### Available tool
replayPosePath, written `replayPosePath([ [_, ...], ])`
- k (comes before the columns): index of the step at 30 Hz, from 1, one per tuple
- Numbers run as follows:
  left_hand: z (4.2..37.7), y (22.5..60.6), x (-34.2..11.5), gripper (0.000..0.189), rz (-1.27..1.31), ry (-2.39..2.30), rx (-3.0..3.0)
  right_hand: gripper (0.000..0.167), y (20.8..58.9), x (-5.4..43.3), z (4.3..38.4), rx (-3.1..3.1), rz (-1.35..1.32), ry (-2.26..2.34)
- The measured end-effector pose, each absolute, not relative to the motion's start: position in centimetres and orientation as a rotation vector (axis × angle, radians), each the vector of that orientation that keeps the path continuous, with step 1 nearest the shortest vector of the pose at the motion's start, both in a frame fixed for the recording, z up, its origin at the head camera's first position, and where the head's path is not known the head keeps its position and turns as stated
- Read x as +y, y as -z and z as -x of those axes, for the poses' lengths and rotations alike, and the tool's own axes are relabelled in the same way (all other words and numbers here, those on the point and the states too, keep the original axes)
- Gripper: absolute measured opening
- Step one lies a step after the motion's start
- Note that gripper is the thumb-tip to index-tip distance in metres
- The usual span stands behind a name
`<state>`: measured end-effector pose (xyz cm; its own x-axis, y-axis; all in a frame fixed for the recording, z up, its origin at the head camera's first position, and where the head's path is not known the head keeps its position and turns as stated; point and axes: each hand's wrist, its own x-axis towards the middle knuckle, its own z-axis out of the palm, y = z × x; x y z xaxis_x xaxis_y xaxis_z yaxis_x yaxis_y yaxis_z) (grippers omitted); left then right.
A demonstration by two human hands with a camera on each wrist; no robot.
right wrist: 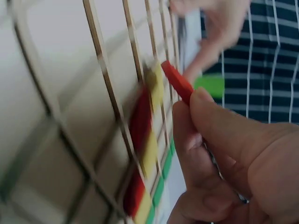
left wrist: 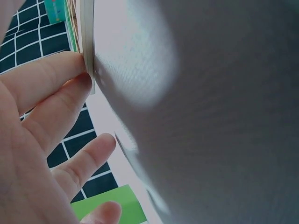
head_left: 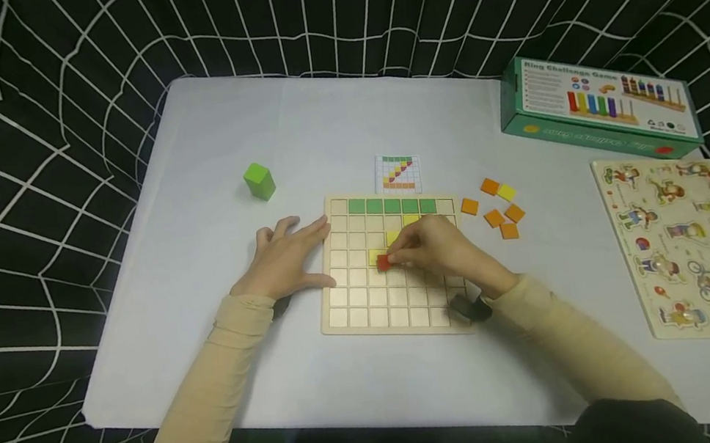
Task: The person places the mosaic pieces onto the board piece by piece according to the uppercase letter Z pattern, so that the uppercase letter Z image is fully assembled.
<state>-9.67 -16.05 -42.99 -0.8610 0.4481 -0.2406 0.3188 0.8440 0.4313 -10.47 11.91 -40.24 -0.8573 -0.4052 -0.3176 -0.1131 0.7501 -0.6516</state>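
My right hand (head_left: 431, 245) pinches a small red square tile (right wrist: 177, 81) between thumb and fingers, over the middle of the wooden grid board (head_left: 370, 319). A row of green tiles (head_left: 392, 206) fills part of the board's top row. Below it, yellow tiles (head_left: 375, 256) step down diagonally to the left; in the right wrist view red tiles (right wrist: 141, 119) lie beside them, hidden under my hand from the head view. Spread along the board's left edge, my left hand (head_left: 283, 260) touches it with its fingertips and holds nothing.
A printed pattern card (head_left: 398, 174) lies just beyond the board. Loose orange tiles (head_left: 494, 218) and a yellow one (head_left: 507, 192) are scattered to its right. A green block (head_left: 259, 181) stands at the left. Far right are a Ring Challenge Game box (head_left: 599, 99) and a picture puzzle board (head_left: 691, 247).
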Motion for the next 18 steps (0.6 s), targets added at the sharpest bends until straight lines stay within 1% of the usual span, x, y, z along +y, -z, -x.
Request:
replayPosePath([
  [4,9.7,43.0,-16.1,0.098,-0.583,-0.546,2.689,0.012,40.3,10.7,9.4,2.514,0.419,0.826],
  [10,9.8,43.1,-16.1,0.098,-0.574,-0.546,2.684,0.012,40.5,9.9,8.8,2.569,0.406,0.713],
  [18,9.7,42.8,-16.1,0.098,-0.583,-0.543,2.686,0.009,41.1,9.8,8.3,2.703,0.518,0.672],
])
